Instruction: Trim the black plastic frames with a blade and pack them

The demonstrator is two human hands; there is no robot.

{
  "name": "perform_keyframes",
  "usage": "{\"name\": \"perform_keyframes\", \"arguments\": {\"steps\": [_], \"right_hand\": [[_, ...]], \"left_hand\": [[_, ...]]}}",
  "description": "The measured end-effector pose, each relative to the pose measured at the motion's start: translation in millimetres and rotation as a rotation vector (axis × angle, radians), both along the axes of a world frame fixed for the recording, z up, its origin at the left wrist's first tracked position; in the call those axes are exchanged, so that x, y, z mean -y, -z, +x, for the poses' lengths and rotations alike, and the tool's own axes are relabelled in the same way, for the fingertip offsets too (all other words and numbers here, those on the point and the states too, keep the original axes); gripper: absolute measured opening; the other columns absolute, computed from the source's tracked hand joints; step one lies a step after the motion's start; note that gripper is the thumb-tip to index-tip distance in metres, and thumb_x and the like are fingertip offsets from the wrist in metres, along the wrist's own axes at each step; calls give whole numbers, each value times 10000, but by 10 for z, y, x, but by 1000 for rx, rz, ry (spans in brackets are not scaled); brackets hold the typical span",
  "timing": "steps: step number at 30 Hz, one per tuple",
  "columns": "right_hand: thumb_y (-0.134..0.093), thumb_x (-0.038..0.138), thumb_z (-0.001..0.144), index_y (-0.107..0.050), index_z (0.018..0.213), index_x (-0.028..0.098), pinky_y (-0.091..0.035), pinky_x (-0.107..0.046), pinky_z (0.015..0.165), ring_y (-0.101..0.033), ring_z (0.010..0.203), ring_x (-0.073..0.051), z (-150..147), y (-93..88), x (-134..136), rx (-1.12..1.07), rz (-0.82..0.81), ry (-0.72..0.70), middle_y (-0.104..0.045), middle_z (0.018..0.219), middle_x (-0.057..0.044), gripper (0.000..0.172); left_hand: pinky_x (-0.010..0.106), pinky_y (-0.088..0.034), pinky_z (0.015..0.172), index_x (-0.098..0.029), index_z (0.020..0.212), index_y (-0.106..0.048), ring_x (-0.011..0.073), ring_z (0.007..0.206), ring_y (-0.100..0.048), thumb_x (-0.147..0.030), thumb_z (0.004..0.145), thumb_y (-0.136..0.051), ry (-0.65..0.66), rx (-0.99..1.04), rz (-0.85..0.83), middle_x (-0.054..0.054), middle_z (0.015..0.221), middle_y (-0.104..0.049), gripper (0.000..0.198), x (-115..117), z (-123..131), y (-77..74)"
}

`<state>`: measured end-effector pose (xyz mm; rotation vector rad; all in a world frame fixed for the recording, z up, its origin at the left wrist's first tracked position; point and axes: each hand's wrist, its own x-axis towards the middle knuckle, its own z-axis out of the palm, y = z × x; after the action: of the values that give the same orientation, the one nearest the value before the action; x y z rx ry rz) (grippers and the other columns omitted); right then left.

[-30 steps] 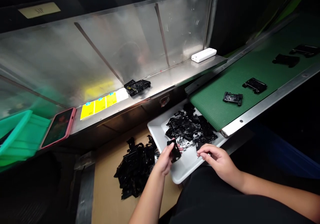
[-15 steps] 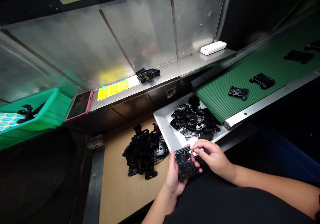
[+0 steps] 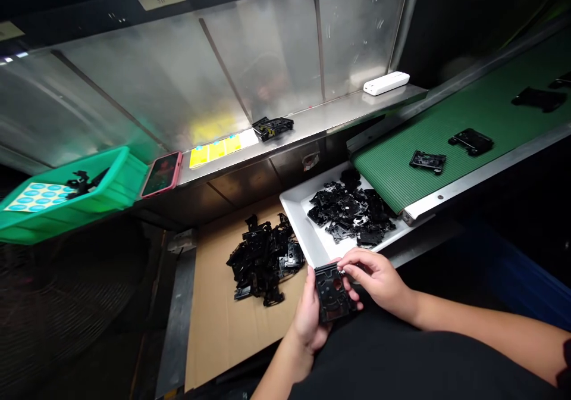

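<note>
My left hand (image 3: 307,313) is wrapped round a flat black plastic moulded part (image 3: 331,296), thumb along its left edge and fingertips showing past the right edge. The part has cut-outs and ridges on its upward face. At its upper right corner my right hand (image 3: 377,281) is closed in a pinch, thumb against forefinger. A tiny pale bit shows at those fingertips, too small to name. Just beyond my hands stands a white tray (image 3: 303,221) with a heap of similar black parts (image 3: 343,206). Left of it, another black heap (image 3: 263,257) lies on cardboard (image 3: 214,322).
A green conveyor belt (image 3: 388,180) on the right carries several black parts. Along the metal shelf (image 3: 321,120) are a white device (image 3: 386,83), black parts (image 3: 273,127), yellow labels (image 3: 216,150) and a red-edged phone (image 3: 161,174). A green bin (image 3: 111,186) stands at left.
The view has swung slightly left, so the bench things sit a little further right. Both hands keep their hold; the right fingertips have shifted slightly along the part's upper corner.
</note>
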<state>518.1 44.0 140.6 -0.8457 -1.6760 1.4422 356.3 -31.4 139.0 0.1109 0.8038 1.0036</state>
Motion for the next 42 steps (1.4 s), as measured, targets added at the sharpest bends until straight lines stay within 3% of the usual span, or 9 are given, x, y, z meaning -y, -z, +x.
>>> {"name": "perform_keyframes", "arguments": {"steps": [6,12,19,23,26,31,36,39,42], "right_hand": [[-572,267,989,-746,989,234,-585,-377,838,-723,882,-227,8,15,17,50,132,-5,-744,955,-69,177],[-557,207,990,-755,1027,260,-561,-397,860,-666,799,-215,-16,27,30,61,383,-122,-720,747,-31,209],[-556,239,1001,-767,1006,252,-563,-383,816,-669,834,-221,-88,105,17,102,388,-171,-726,799,-52,211],[-570,219,999,-758,1051,258,-550,-382,814,-673,835,-218,-112,125,-9,55,368,-189,-743,810,-46,199],[-584,204,991,-748,1076,258,-545,-379,833,-684,854,-213,-83,115,-59,-18,339,-134,-758,885,-50,192],[-618,254,972,-764,996,233,-556,-369,831,-696,901,-229,10,152,-216,13,226,-104,-755,934,-72,148],[-630,298,963,-761,928,208,-558,-343,826,-703,894,-225,132,205,-401,75,63,-71,-750,925,-73,163],[-621,318,966,-756,931,205,-558,-326,823,-703,892,-219,255,207,-525,79,17,-29,-749,927,-68,180],[-602,353,977,-751,950,207,-558,-331,827,-700,897,-225,433,256,-696,109,-13,35,-748,943,-71,210]], "left_hand": [[434,-613,802,-194,1149,-703,297,867,-758,-745,869,-472,-46,-13,-37,129,892,-774,659,68,9,9],[423,-611,800,-191,1225,-658,275,831,-759,-719,889,-473,-105,-13,-34,107,872,-772,652,143,14,90],[404,-606,763,-221,1291,-619,267,816,-757,-735,872,-485,-146,-85,-51,100,888,-769,677,171,19,81],[391,-589,796,-207,1399,-536,261,856,-750,-605,896,-568,-107,-486,37,105,929,-771,642,168,-59,184],[406,-572,860,-183,1490,-410,258,907,-741,-544,903,-574,-105,-781,99,115,963,-769,709,128,-261,298],[439,-537,960,-241,1532,-329,269,1081,-693,-494,880,-607,-200,-1177,72,131,1149,-724,753,-173,-990,419],[486,-445,1090,-225,1415,-498,309,1259,-580,-302,868,-609,-172,-1614,57,141,1270,-640,563,-674,-1735,413],[648,-235,1177,-192,1393,-519,409,1443,-334,-250,876,-562,-178,-1897,60,193,1473,-447,522,-908,-1884,353],[737,-57,1164,-155,1450,-445,455,1514,-67,-269,934,-461,-178,-2120,140,229,1590,-227,529,-1161,-1717,332]]}}
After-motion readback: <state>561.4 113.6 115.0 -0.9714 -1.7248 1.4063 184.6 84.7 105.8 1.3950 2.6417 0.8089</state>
